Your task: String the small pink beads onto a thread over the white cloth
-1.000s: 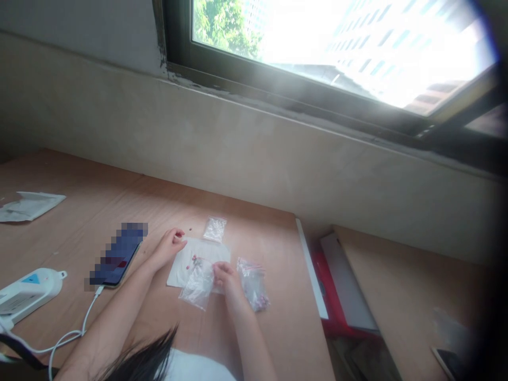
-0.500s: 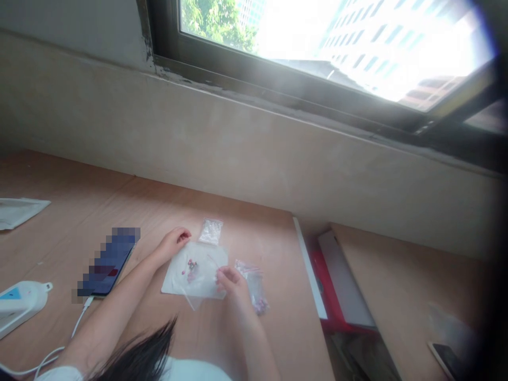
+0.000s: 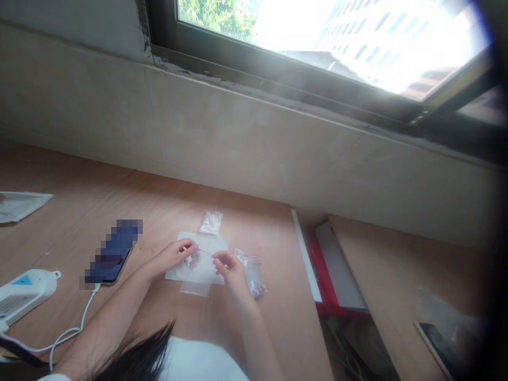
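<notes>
A thin pinkish cord (image 3: 206, 252) runs between my two hands. My left hand (image 3: 183, 251) pinches its left end, and my right hand (image 3: 229, 264) has closed fingertips on the other end. Both hands are over a white sheet (image 3: 216, 243). Small pink and dark beads (image 3: 193, 261) lie on it, partly covered by my left hand. Just beyond the sheet is a small clear bag (image 3: 211, 222) of pale bits. Beside my right hand rests another clear bag (image 3: 253, 270) with purplish beads at its near end.
A phone (image 3: 113, 253) with a white cable (image 3: 82, 317) lies left of my left arm, near a white power strip (image 3: 29, 293). A white packet (image 3: 24, 206) is at the far left. Right of the wooden table (image 3: 289, 317), a red folder (image 3: 325, 280) stands in the gap before another desk.
My left hand has moved right from the sheet's far left corner and now pinches the cord's left end. My right hand stays near the sheet's right side, having shifted slightly.
</notes>
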A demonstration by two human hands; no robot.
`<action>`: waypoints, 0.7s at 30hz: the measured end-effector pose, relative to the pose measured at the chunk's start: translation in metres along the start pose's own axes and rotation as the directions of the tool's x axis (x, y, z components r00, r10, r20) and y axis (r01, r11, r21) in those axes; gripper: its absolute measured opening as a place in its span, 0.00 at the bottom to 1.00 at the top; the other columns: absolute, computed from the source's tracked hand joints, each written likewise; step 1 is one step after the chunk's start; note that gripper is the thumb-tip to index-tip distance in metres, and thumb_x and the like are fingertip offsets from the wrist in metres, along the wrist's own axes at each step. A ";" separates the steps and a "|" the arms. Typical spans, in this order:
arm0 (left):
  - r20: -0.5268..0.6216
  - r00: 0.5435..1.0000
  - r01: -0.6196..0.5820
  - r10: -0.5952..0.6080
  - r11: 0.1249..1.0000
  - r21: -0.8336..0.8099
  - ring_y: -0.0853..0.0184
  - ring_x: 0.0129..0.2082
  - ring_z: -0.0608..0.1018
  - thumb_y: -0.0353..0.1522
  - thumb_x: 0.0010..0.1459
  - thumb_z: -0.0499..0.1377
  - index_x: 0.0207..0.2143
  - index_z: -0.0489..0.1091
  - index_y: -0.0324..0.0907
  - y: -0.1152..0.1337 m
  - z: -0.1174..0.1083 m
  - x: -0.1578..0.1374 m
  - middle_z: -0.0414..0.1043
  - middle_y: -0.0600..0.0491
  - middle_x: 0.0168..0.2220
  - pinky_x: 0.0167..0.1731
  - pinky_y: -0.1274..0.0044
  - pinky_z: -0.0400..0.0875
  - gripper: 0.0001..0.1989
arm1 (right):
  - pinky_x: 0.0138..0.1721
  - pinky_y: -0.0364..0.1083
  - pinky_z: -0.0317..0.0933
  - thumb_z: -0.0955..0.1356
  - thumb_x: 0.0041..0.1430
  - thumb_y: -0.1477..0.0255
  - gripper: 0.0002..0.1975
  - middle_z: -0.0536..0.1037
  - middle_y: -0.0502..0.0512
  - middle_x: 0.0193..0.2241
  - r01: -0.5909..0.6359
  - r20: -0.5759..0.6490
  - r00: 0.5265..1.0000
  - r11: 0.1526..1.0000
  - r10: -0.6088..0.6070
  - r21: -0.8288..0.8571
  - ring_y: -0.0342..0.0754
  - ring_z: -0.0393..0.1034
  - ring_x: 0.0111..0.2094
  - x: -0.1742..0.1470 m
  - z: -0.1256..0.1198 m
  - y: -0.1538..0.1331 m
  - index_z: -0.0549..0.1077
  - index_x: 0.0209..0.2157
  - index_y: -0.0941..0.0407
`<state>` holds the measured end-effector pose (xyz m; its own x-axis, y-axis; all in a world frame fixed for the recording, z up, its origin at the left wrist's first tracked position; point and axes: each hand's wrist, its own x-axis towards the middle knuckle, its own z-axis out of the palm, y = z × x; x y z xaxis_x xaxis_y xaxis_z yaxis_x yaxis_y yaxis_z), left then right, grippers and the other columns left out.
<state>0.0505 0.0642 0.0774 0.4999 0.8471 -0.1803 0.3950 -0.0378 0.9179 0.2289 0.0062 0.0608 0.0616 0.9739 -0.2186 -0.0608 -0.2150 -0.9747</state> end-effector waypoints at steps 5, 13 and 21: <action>0.024 0.999 -0.034 0.035 0.999 -0.040 0.68 0.29 0.69 0.39 0.54 0.47 0.23 0.66 0.39 0.019 0.002 -0.017 0.67 0.55 0.25 0.31 0.79 0.60 0.16 | 0.27 0.41 0.56 0.66 0.42 0.68 0.12 0.69 0.50 0.24 -0.079 -0.056 0.995 0.996 0.076 -0.047 0.42 0.62 0.26 0.004 0.006 -0.002 0.68 0.31 0.58; -0.019 1.000 0.016 -0.016 1.000 -0.018 0.67 0.30 0.70 0.38 0.51 0.50 0.25 0.69 0.39 0.019 -0.001 -0.023 0.70 0.53 0.27 0.30 0.79 0.61 0.14 | 0.26 0.40 0.53 0.65 0.41 0.72 0.04 0.67 0.47 0.19 -0.093 -0.082 0.993 0.986 0.082 -0.137 0.40 0.60 0.23 0.003 0.008 -0.008 0.66 0.20 0.59; -0.134 0.991 0.014 -0.008 0.999 0.047 0.69 0.25 0.69 0.37 0.49 0.52 0.21 0.69 0.38 0.026 -0.005 -0.020 0.68 0.55 0.22 0.26 0.80 0.60 0.12 | 0.29 0.41 0.55 0.64 0.44 0.67 0.08 0.70 0.50 0.24 -0.006 0.013 1.000 0.993 0.008 -0.119 0.42 0.63 0.27 0.004 0.015 -0.020 0.68 0.25 0.58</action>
<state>0.0475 0.0488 0.1067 0.3895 0.9106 -0.1385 0.4376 -0.0506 0.8978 0.2157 0.0150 0.0800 0.0479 0.9731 -0.2254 0.0580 -0.2280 -0.9719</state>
